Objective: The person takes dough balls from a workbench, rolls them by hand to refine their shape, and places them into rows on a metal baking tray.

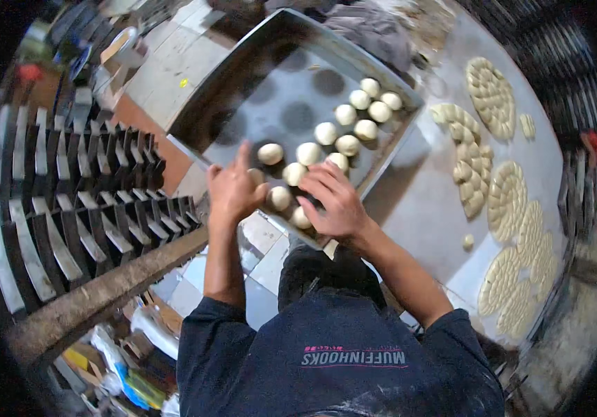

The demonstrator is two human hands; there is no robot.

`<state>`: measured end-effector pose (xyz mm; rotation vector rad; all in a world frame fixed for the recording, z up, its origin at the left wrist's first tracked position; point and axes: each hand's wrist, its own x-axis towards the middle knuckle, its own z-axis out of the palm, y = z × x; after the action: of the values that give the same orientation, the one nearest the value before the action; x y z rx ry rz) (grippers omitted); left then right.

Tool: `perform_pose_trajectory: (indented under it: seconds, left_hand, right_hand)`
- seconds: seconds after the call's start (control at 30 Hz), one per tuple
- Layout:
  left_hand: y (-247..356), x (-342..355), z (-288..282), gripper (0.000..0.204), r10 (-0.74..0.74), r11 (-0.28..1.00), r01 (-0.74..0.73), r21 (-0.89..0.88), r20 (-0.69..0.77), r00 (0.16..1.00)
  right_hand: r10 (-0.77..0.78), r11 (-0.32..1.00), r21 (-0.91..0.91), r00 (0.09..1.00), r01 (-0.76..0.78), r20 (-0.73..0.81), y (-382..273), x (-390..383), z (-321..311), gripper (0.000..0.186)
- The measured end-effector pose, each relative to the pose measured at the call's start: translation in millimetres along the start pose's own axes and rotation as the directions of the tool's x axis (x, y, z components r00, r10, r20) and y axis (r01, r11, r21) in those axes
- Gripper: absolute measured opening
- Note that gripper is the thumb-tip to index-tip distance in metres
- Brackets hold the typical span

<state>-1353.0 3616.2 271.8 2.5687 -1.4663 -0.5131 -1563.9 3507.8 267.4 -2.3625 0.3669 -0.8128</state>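
My left hand point(236, 191) is at the near left of a metal tray point(211, 78), index finger stretched out, thumb apart, beside a partly hidden dough ball point(257, 178). My right hand point(334, 203) is over the tray's near end, fingers loosely bent and thumb apart, its fingertips at several pale, round dough balls point(293, 174); what lies under them is partly hidden. More balls point(380, 111) sit along the tray's right side, and dark round marks cover its far left part.
At right, a pale work surface point(410, 226) bears scored dough rounds point(507, 198) and a cut dough strip point(471, 177). At left stand stacked dark metal moulds point(90, 233) above a wooden beam point(104, 292). Bags point(142, 379) lie lower left; grey cloth point(357, 31) lies beyond the tray.
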Motion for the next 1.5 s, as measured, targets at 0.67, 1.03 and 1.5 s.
perform_pose_trajectory:
  seconds: [0.67,1.03,1.5]
  left_hand:
    - [502.7,109.4,213.7,0.068,0.126,0.949,-0.169,-0.268,-0.171,0.977]
    - [291.7,98.8,185.4,0.044,-0.297,0.052,0.069,-0.996,0.051,0.953]
    - [236.8,-19.3,207.5,0.033,0.792,0.129,0.003,-0.992,0.105,0.601]
  right_hand:
    - [0.469,0.481,-0.013,0.270,-0.877,-0.841,63.0,-431.2,-240.8,0.008]
    - [0.515,0.524,0.139,0.183,-0.840,-0.838,69.5,-412.4,-227.5,0.008]
    - [0.768,0.636,0.676,0.386,-0.372,-0.511,21.7,-257.8,-81.7,0.041]
